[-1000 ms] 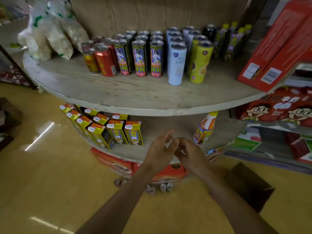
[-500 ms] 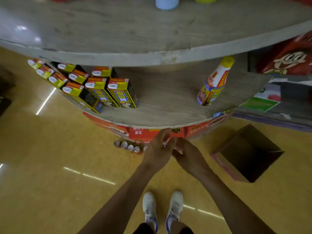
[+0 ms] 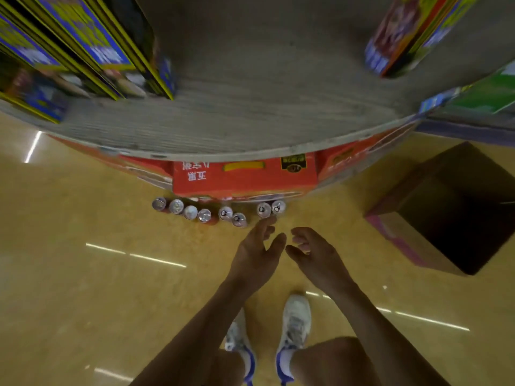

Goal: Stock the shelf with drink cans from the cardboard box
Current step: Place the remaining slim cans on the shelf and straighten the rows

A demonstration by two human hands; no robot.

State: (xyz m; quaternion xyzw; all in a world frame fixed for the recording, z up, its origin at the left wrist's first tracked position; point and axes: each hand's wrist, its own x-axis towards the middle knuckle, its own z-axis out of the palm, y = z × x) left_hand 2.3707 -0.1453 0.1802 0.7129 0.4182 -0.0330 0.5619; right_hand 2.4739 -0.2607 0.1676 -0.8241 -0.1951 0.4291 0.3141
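Several drink cans [image 3: 204,215] stand in a loose row on the floor in front of a red carton, seen from above. Two of them [image 3: 271,208] stand just beyond my fingertips. My left hand [image 3: 257,253] reaches down toward those two with fingers relaxed and holds nothing. My right hand [image 3: 313,253] hangs beside it, fingers loosely curled, also holding nothing. An open cardboard box [image 3: 451,207] sits on the floor to the right, its inside dark. The round wooden shelf [image 3: 250,126] fills the top of the view.
Yellow-and-blue drink cartons [image 3: 83,51] stand at the shelf's left, a bottle [image 3: 401,37] at its right. A red carton [image 3: 245,174] lies under the shelf. My white shoes [image 3: 295,330] stand on the yellow floor below my hands.
My view has tilted down toward the floor. My hands were touching each other; they have come apart and dropped toward the cans on the floor.
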